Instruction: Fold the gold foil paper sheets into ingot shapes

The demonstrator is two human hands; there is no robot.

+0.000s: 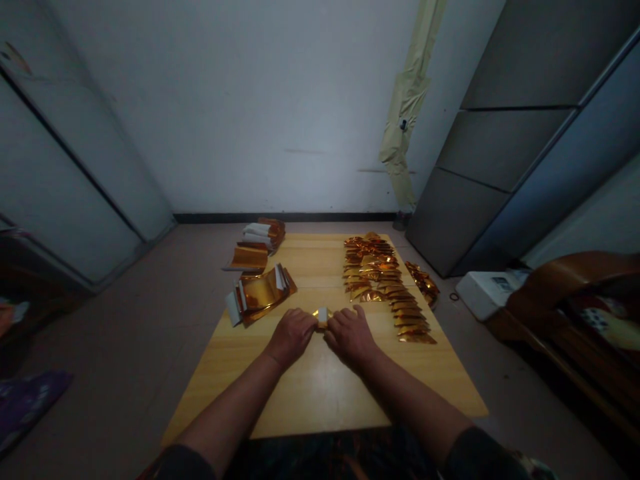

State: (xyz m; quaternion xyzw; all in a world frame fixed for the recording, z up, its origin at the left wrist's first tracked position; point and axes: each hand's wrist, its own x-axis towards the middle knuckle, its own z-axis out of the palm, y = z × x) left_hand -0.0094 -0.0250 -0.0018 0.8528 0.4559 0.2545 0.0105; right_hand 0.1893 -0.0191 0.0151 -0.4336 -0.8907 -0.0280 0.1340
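Note:
Both my hands meet over the middle of the wooden table around a small piece of gold foil paper [323, 319] with a pale patch on top. My left hand [294, 335] pinches its left end, while my right hand [351, 335] grips the right end with one finger raised. The fingers hide most of the paper's edges. Left of my hands lie loose gold foil sheets [260, 293] with pale backs. To the right, folded gold foil pieces [371, 267] overlap in rows that run toward me.
More foil sheets [250, 257] lie at the table's far left corner. A pile of folded foil [423, 283] sits beyond the table's right edge. Behind stand a white wall [280, 120] and a grey refrigerator [480, 147]. A white box [484, 293] and wooden seat [565, 300] are at right.

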